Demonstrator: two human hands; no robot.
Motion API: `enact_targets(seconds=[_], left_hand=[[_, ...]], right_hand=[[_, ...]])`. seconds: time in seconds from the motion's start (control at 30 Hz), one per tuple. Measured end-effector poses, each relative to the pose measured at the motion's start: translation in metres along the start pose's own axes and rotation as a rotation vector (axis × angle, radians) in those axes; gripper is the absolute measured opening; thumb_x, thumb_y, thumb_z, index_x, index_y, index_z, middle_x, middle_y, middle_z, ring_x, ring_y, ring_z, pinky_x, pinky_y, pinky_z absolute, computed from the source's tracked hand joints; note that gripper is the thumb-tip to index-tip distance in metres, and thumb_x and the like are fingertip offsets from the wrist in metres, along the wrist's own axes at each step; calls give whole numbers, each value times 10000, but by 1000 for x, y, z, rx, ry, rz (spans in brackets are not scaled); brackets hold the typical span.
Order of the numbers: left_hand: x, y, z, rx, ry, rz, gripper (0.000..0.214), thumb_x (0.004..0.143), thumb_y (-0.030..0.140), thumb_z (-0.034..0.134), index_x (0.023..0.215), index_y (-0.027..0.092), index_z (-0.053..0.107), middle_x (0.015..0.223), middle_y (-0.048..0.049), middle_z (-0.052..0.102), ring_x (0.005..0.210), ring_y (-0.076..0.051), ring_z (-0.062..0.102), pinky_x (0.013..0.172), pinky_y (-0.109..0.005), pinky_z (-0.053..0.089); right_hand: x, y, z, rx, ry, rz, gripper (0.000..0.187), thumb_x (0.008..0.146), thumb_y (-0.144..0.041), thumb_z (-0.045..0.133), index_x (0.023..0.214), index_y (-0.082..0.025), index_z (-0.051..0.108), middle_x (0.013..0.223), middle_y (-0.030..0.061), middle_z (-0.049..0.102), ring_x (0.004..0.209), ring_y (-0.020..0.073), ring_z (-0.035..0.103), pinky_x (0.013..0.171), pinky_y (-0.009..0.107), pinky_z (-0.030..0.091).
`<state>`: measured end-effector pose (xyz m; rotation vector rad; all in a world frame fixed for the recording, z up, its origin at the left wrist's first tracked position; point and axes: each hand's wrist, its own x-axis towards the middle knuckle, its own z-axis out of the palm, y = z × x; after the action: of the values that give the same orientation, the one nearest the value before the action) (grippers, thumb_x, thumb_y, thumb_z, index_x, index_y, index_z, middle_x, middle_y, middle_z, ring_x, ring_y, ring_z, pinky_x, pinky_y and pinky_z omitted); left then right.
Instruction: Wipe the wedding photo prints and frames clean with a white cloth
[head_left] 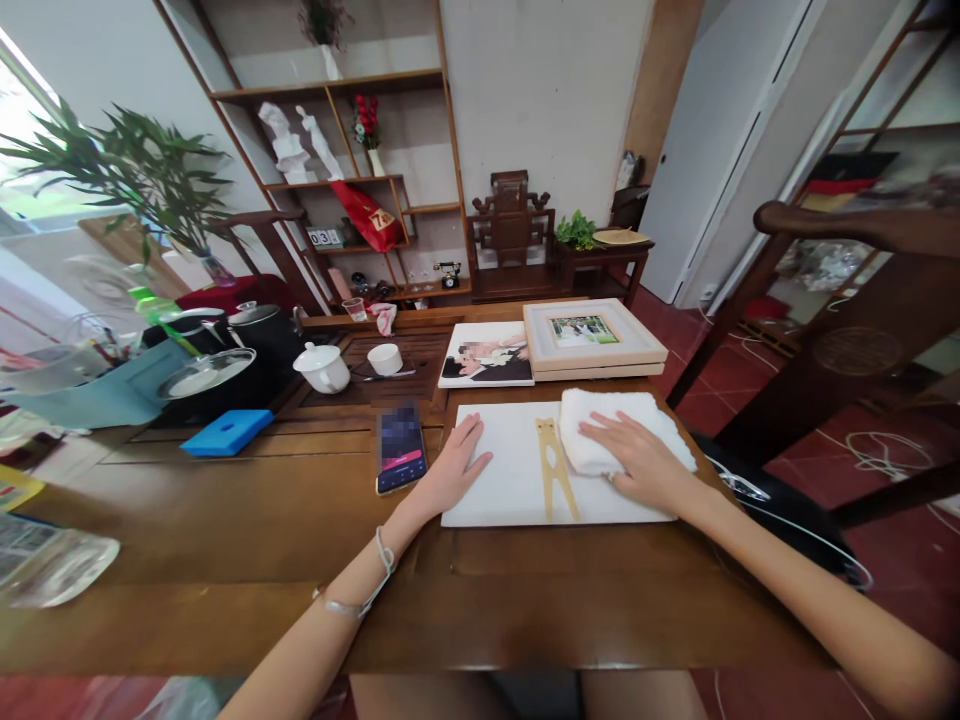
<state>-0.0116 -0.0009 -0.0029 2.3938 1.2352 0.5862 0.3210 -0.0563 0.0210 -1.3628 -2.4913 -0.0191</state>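
**Head view: both hands on the white board, cloth under the right**

Head view, only view. White board (510, 460) is lying on the brown tabletop (525, 590), in front of the person. Clock positions below are taken from the board's centre.

Left hand (450, 470): resting palm-down across the board's edge at 9 o'clock, grip spreading flat and holding nothing. A bracelet (386, 555) is circling that wrist.

Right hand (634, 455): lying over the folded white cloth (622, 403), which is covering the board's 2 o'clock corner. Fingers are extending across the top; cannot tell whether this grip is pinching any fabric.

Yellow cut-out piece (549, 436), two-legged, is lying flat near the board's centre, just beside the cloth, legs pointing toward 6 o'clock.

Surroundings: phone (401, 450) is lying at 9 o'clock, near the left hand, screen lit. Photo panel (487, 360) is sitting at 11 o'clock, framed photo (581, 330) at 12 to 1. White cup (385, 358) and lidded white pot (322, 370) are standing toward 10 o'clock.
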Motion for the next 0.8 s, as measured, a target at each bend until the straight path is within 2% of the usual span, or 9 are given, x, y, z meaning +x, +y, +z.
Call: enact_targets(seconds=[0.1, 0.2, 0.27, 0.4, 0.47, 0.53, 0.63, 0.8], left_hand=[[0, -2, 1, -4, 0, 2, 552, 977, 414, 415, 1453, 137, 368, 1590, -163, 241, 1487, -272, 178, 1210, -480, 187], [0, -2, 2, 1, 7, 3, 549, 976, 403, 424, 1451, 133, 370, 1586, -170, 250, 1486, -278, 183, 1208, -482, 195], [1, -1, 2, 11, 10, -13, 553, 972, 388, 434, 1446, 108, 376, 1579, -183, 259, 1484, -282, 189, 1210, -473, 195], [1, 2, 2, 25, -12, -36, 564, 973, 387, 424, 1446, 86, 367, 1586, -186, 237, 1487, -278, 179, 1217, -458, 176], [1, 2, 2, 21, -30, -27, 563, 975, 392, 414, 1453, 101, 357, 1591, -176, 228, 1488, -269, 178, 1218, -453, 172], [1, 2, 2, 15, -35, -15, 559, 975, 400, 412, 1456, 121, 354, 1593, -166, 231, 1487, -263, 183, 1219, -454, 171], [1, 1, 2, 8, -27, -5, 556, 975, 404, 410, 1454, 126, 357, 1592, -164, 234, 1490, -260, 173, 1219, -457, 167], [1, -1, 2, 6, -24, 3, 557, 974, 405, 411, 1453, 125, 363, 1592, -162, 237, 1488, -259, 183, 1221, -449, 160]], right_hand=[[38, 13, 3, -54, 16, 98, 686, 678, -80, 474, 1363, -73, 503, 1396, 173, 545, 1363, 287, 421, 1146, 527, 278], [51, 7, 5, -82, 5, 106, 667, 680, -64, 476, 1346, -67, 520, 1386, 177, 554, 1365, 307, 412, 1142, 541, 274], [40, -5, 5, -75, -17, 40, 685, 665, -61, 482, 1348, -80, 522, 1395, 163, 549, 1378, 317, 391, 1145, 562, 260], [-18, -29, 0, -45, -38, -131, 799, 611, -44, 476, 1408, -103, 459, 1447, 129, 503, 1419, 309, 315, 1162, 579, 221], [-43, -33, -5, -22, -48, -231, 875, 581, -28, 465, 1449, -122, 403, 1484, 106, 459, 1440, 284, 272, 1172, 565, 208], [-53, -28, -10, 3, -67, -282, 919, 565, -24, 457, 1471, -153, 369, 1502, 84, 435, 1444, 257, 265, 1175, 543, 220], [-34, -7, -8, 22, -61, -229, 874, 587, -49, 469, 1451, -170, 409, 1473, 84, 472, 1421, 255, 322, 1158, 535, 269], [34, 21, 6, -71, 39, 36, 706, 667, -83, 488, 1373, -101, 500, 1399, 162, 544, 1354, 299, 432, 1125, 547, 317]])
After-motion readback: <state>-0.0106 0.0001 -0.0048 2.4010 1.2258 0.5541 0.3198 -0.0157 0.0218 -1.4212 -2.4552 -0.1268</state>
